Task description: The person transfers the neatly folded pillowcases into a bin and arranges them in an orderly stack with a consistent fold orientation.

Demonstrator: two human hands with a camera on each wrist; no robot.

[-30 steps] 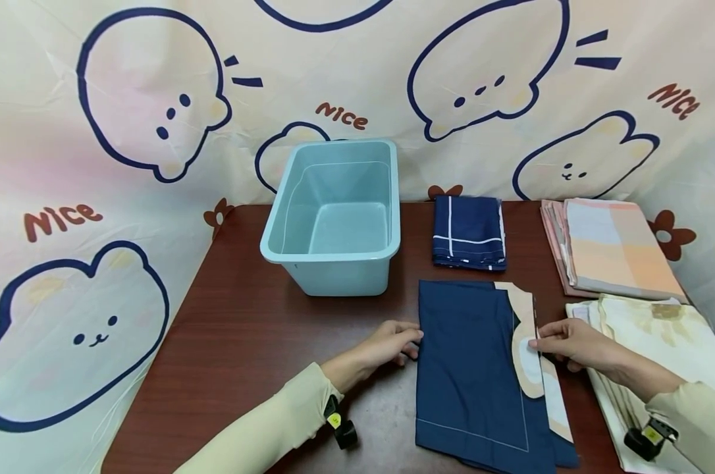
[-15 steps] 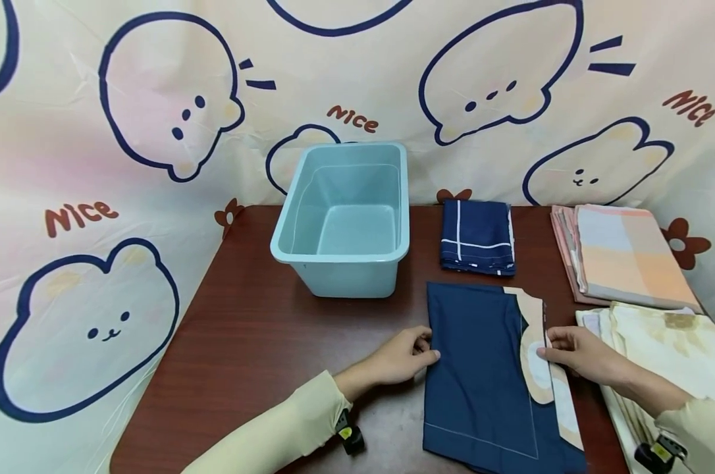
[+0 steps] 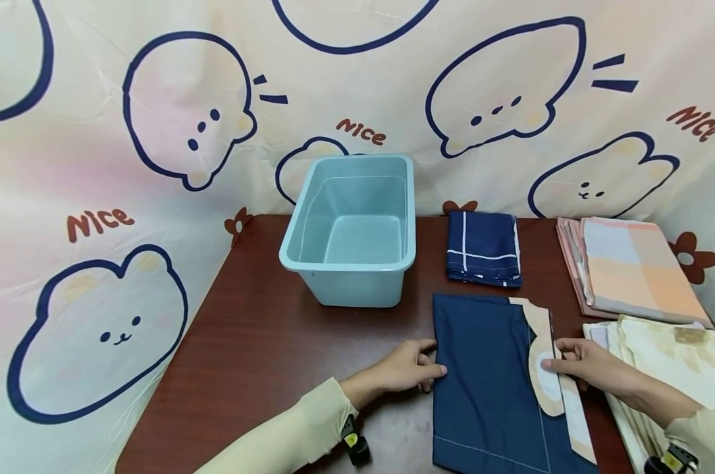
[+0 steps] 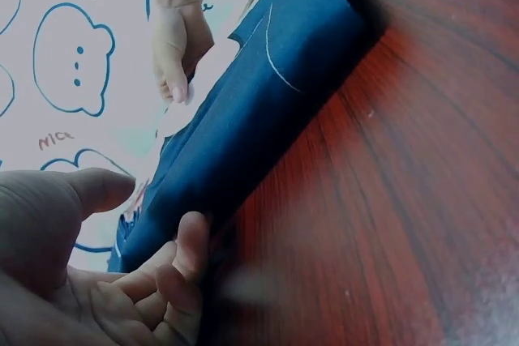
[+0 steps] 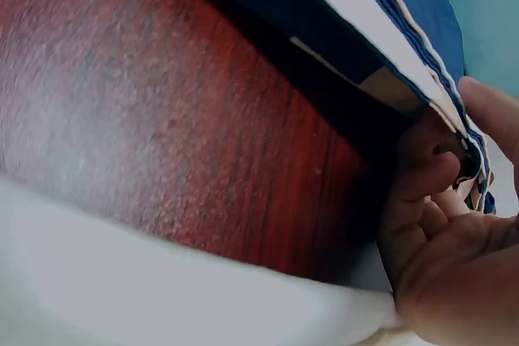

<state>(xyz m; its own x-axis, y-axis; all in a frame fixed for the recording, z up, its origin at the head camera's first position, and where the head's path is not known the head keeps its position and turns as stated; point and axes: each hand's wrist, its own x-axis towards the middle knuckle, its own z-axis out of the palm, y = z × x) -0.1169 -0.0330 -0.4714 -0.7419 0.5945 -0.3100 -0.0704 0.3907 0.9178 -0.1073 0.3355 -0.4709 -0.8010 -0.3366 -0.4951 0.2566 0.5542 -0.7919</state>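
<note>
A folded navy cloth (image 3: pixel 482 388) with cream and white patches along its right side lies on the table in the head view. My right hand (image 3: pixel 600 370) pinches its right edge, thumb on top and fingers underneath; in the right wrist view, stacked layers of the cloth (image 5: pixel 357 14) run between thumb and fingers. At the opposite edge is my left hand (image 3: pixel 407 367), its thumb tip overlapping the cloth in the head view. Seen from the left wrist, that thumb (image 4: pixel 105 190) stands apart from the fingers, which rest loosely bent at the cloth's side (image 4: pixel 219 143).
A light blue plastic tub (image 3: pixel 357 289) stands at the back of the dark red wooden table (image 3: pixel 263 329). Behind the navy cloth sits a smaller navy folded cloth with white lines (image 3: pixel 484 247). Peach checked folded cloth (image 3: pixel 642 263) and cream folded cloth (image 3: pixel 677 355) lie at the right.
The head view has shifted, so everything appears further right and lower. My left thumb has come over the cloth's left edge. My right hand keeps its pinch on the right edge.
</note>
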